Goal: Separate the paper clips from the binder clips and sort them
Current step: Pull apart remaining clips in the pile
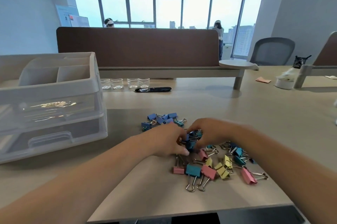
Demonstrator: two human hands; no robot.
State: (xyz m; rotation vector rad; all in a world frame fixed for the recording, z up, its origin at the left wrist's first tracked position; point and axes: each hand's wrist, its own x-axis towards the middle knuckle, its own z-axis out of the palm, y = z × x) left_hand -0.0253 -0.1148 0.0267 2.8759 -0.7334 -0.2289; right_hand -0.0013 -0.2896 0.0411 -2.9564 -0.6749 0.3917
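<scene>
Item: binder clips, assorted, on pale bench (237, 114), in front of the person.

- Blue group (160, 119): several blue binder clips with one teal at its right edge, lying close together on the far side of the hands, silver wire handles pointing various ways.
- Held clump (191, 140): blue and teal binder clips tangled by their wire handles, between the two hands at the middle of the bench.
- Mixed pile (218, 165): pink, yellow and teal binder clips, loosely scattered on the near side of the hands and to the right. A large teal clip (193, 170) lies beside a pink clip (208, 171), both with handles towards the person. Another pink clip (248, 176) lies apart at the right end.

Left hand (167, 141): fingers curled, grip clamped on the held clump from the left.
Right hand (213, 132): fingers bent down, grip clamped on the same clump from the right.

Other stock: translucent drawer unit (54, 96) at the left of the bench, drawers closed, open compartments on top. Small clear jars (125, 83) in a row behind it.
</scene>
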